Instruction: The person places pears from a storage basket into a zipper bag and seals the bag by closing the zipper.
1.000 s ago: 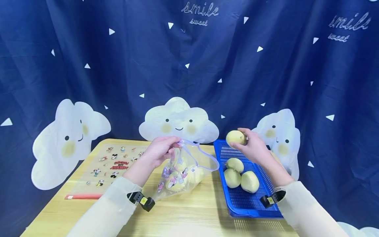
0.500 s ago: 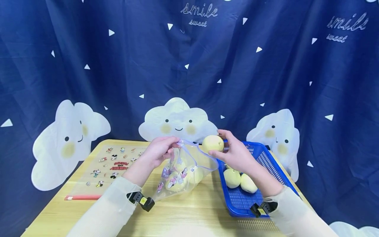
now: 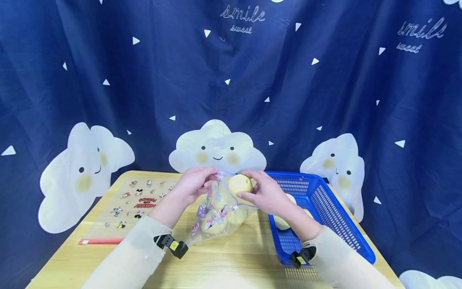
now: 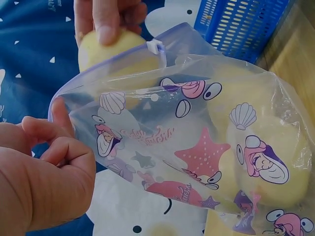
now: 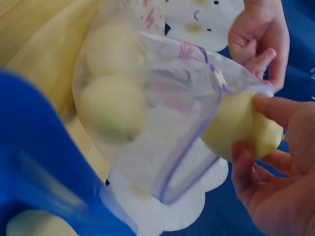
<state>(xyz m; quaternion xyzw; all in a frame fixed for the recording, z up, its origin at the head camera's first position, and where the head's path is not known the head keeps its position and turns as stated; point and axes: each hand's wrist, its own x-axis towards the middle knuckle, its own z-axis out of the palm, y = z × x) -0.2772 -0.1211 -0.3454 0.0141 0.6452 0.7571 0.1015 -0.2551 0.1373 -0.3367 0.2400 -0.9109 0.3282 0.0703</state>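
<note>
My left hand (image 3: 195,182) pinches the rim of a clear zip bag (image 4: 202,152) with a purple zip edge and printed shells and starfish. Several pale yellow pears show through its wall, low in the bag on the table. My right hand (image 3: 267,194) grips another pear (image 3: 240,184), with thumb and fingers spread around its sides. In the right wrist view that pear (image 5: 236,125) is at the bag's open mouth, partly inside the purple edge, its stem end toward my palm. The white zip slider (image 5: 219,78) sits on the rim close by.
A blue plastic basket (image 3: 361,245) stands on the right of the wooden table (image 3: 231,265), with pears (image 3: 281,223) in it partly hidden by my right arm. At left lies a flat printed bag (image 3: 122,200) with a red slider strip (image 3: 102,241). A blue cloud-print curtain (image 3: 231,100) hangs behind.
My right hand has carried the pear left, from above the basket to the mouth of the bag. The left hand stays in place, holding the rim.
</note>
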